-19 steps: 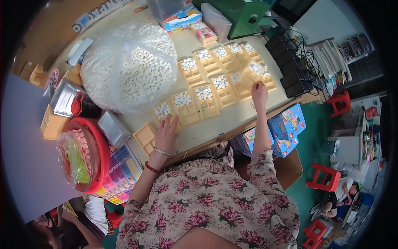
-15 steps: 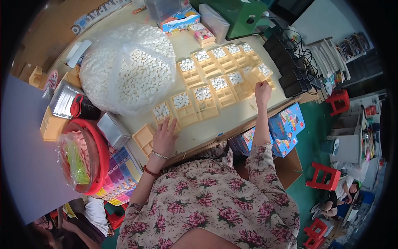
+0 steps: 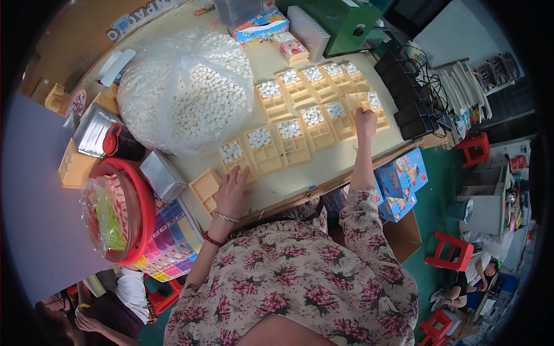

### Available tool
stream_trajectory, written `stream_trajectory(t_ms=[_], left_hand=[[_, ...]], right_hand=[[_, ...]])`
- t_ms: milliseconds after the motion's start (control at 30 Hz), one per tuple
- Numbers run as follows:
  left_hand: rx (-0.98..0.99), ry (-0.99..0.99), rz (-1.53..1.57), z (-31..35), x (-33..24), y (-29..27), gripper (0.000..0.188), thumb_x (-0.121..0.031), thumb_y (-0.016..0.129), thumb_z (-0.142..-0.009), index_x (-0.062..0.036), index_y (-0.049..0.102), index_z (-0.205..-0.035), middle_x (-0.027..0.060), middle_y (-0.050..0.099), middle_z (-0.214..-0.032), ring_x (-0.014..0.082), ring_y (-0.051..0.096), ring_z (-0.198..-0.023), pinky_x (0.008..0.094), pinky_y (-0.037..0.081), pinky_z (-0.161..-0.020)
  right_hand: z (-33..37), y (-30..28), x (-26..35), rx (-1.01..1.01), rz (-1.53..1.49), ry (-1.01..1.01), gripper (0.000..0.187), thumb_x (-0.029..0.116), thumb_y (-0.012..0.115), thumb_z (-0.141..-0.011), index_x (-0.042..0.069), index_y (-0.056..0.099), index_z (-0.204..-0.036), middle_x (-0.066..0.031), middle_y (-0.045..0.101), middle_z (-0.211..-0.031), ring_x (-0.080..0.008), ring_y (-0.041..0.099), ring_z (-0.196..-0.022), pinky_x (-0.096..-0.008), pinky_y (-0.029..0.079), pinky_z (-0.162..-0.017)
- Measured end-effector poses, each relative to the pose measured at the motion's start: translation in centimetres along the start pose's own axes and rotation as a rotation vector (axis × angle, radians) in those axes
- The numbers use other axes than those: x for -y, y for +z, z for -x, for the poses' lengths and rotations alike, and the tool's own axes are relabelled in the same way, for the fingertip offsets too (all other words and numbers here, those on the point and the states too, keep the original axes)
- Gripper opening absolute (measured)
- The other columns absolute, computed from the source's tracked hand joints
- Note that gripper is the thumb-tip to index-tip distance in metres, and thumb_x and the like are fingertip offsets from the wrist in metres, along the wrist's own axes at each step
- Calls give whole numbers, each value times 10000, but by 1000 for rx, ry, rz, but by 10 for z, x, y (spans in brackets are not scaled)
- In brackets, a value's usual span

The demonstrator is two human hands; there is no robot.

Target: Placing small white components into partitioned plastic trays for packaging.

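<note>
Several pale yellow compartment trays stand in two slanting rows on the table, with small white pieces in their far compartments. My right hand is closed at the near end of the rightmost front tray; its fingertips are partly hidden. A pale flat piece shows just beyond its fingers. My left hand lies with fingers spread at the near end of the leftmost filled tray, holding nothing I can see. Beside it is a tray without white pieces.
A big clear bag of white pieces fills the back left. A red tub and black-and-red container stand left. Black devices with cables and a green box stand right and back. Blue boxes sit below the table edge.
The rightmost tray, tilted before, now lies flatter in line with its row, and my right hand has shifted slightly forward. My left hand stays by the same trays. The whole view has shifted a little.
</note>
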State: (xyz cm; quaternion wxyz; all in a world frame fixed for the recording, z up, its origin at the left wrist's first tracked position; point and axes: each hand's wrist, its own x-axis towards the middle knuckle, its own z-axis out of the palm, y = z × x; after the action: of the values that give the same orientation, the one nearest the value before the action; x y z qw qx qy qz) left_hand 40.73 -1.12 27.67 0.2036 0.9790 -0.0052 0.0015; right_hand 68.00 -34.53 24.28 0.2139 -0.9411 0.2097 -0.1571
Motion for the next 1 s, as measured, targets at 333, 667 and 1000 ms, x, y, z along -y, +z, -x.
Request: stream_trajectory(t_ms=[333,667,1000], left_hand=[[-124,-16,59,-2,-5,-18,503,-141,628,-718,-107,457,-1190,100,484,-1150,273,470,-1034,373,422,-832],[-585,-285,193,35,45,-68,105,-54,578,-771,-26,596,-871,107,568,-775,247,566,-695,317,446,-620],[-533,-192,390,7,55,-93,121,-68,580,-799,-36,612,-912,77,597,-792,148,577,-678,247,445,-574]], right_hand=[[91,5,66,258,-368,-424,248,258,533,-821,17,592,-818,-152,607,-689,-295,592,-638,-374,445,-568],[285,-45,171,1274,87,-1186,288,289,544,-759,13,609,-809,-184,606,-754,-334,591,-775,-428,467,-699],[310,-28,148,1129,-206,-1164,196,170,520,-699,-11,561,-638,-212,560,-638,-376,558,-659,-449,451,-630]])
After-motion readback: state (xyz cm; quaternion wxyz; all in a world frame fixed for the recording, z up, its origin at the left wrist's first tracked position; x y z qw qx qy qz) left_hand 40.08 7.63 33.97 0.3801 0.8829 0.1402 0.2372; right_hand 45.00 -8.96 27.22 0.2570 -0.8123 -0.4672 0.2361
